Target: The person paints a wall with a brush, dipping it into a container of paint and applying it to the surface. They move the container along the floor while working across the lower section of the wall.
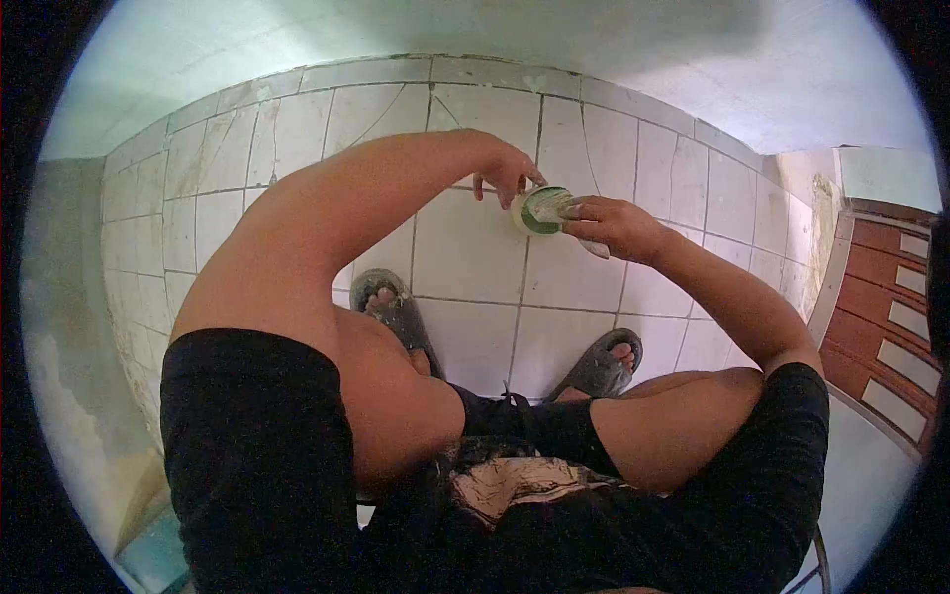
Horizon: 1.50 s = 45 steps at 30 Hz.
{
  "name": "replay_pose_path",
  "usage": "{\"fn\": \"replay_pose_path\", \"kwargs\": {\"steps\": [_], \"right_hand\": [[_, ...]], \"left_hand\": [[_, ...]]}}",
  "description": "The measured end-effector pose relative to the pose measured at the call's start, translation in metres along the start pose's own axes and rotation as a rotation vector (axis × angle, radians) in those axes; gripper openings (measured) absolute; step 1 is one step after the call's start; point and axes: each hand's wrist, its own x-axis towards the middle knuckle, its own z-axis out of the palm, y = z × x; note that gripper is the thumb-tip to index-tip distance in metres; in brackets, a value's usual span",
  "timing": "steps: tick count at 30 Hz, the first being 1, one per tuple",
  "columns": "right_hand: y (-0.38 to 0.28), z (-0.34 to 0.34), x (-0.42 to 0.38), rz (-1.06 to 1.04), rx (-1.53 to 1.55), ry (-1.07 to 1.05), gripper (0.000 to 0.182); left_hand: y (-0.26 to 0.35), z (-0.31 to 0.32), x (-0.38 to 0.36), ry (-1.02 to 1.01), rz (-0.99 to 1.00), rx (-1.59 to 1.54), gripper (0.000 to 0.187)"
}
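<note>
A small round tub (pixel 522 220), whitish outside and green inside, is in front of me, just above the tiled floor. My left hand (pixel 507 176) grips its far left rim, with the fingertips smeared white. At the tub's right side, my right hand (pixel 623 231) is closed round a pale, flat scraper-like tool (pixel 596 248). One end of it sticks out below the fingers. Pale material shows inside the tub near the right fingertips; the fingers partly hide where the tool meets it.
White floor tiles (pixel 470 332) with dark joints and pale splashes surround my sandals (pixel 394 312). A pale wall (pixel 416 35) rises beyond a row of skirting tiles. At the right is a brown panelled door (pixel 876 297). A teal object (pixel 156 554) is at lower left.
</note>
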Motion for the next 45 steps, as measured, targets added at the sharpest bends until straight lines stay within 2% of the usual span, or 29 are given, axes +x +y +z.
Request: {"fn": "replay_pose_path", "kwargs": {"steps": [8, 12, 13, 14, 15, 17, 18, 20, 21, 23, 26, 28, 29, 32, 39, 41, 42, 44, 45], "right_hand": [[-0.003, -0.003, 0.0, -0.002, -0.097, -0.025, 0.033], [0.01, 0.001, -0.007, -0.031, 0.114, 0.015, 0.029], [0.008, -0.003, -0.008, -0.012, 0.118, -0.014, 0.032], [0.004, -0.004, -0.011, 0.068, 0.152, -0.106, 0.045], [0.001, -0.008, -0.014, 0.046, 0.099, -0.087, 0.05], [-0.002, -0.004, -0.021, 0.045, 0.148, 0.023, 0.052], [-0.007, -0.009, -0.021, 0.083, 0.097, 0.045, 0.032], [-0.012, -0.012, -0.023, 0.125, 0.081, 0.17, 0.03], [-0.011, -0.01, -0.025, 0.196, 0.147, 0.268, 0.028], [-0.008, -0.012, -0.03, 0.321, 0.381, 0.263, 0.02], [-0.013, -0.015, -0.031, 0.359, 0.351, 0.369, 0.018], [-0.014, -0.012, -0.036, 0.58, 0.681, 0.496, 0.016], [-0.011, -0.014, -0.037, 0.565, 0.674, 0.509, 0.016], [-0.013, -0.019, -0.039, 0.711, 0.784, 0.538, 0.016], [-0.001, 0.007, -0.053, 0.794, 1.053, 0.609, 0.013], [-0.006, 0.003, -0.048, 0.764, 1.423, 0.778, 0.014], [-0.004, 0.003, -0.051, 0.781, 1.438, 0.761, 0.014], [-0.001, 0.009, -0.057, 0.767, 1.162, 0.685, 0.014], [-0.009, 0.014, -0.051, 1.051, 1.418, 0.928, 0.015]], "left_hand": [[-0.008, -0.002, 0.005, -0.037, -0.019, -0.082, 0.085], [-0.006, -0.004, 0.004, -0.048, -0.03, -0.103, 0.089], [-0.007, -0.005, 0.005, -0.059, -0.027, -0.072, 0.09], [-0.01, -0.005, 0.008, -0.066, -0.029, -0.036, 0.091], [-0.016, -0.006, 0.011, -0.065, -0.033, -0.043, 0.093], [-0.024, -0.002, 0.018, -0.047, -0.054, -0.036, 0.097], [-0.026, -0.001, 0.018, -0.031, -0.073, -0.022, 0.099], [-0.029, -0.003, 0.013, -0.033, -0.044, -0.046, 0.103], [-0.029, -0.005, 0.011, -0.031, -0.041, -0.053, 0.103], [-0.021, -0.008, 0.004, -0.026, -0.05, -0.05, 0.105], [-0.02, -0.01, 0.002, 0.013, -0.064, -0.023, 0.104], [-0.017, -0.009, 0.003, 0.041, -0.067, -0.012, 0.103], [-0.016, -0.011, 0.004, 0.025, -0.074, -0.03, 0.103], [-0.018, -0.01, 0.008, 0.008, -0.081, -0.036, 0.104], [-0.013, -0.004, 0.0, -0.018, -0.125, -0.015, 0.105], [-0.01, -0.005, 0.001, -0.017, -0.15, -0.016, 0.105], [-0.01, -0.006, 0.001, -0.037, -0.179, -0.003, 0.105], [-0.015, -0.004, 0.006, -0.07, -0.218, 0.034, 0.106], [-0.016, -0.004, 0.009, -0.08, -0.226, 0.061, 0.105]]}}
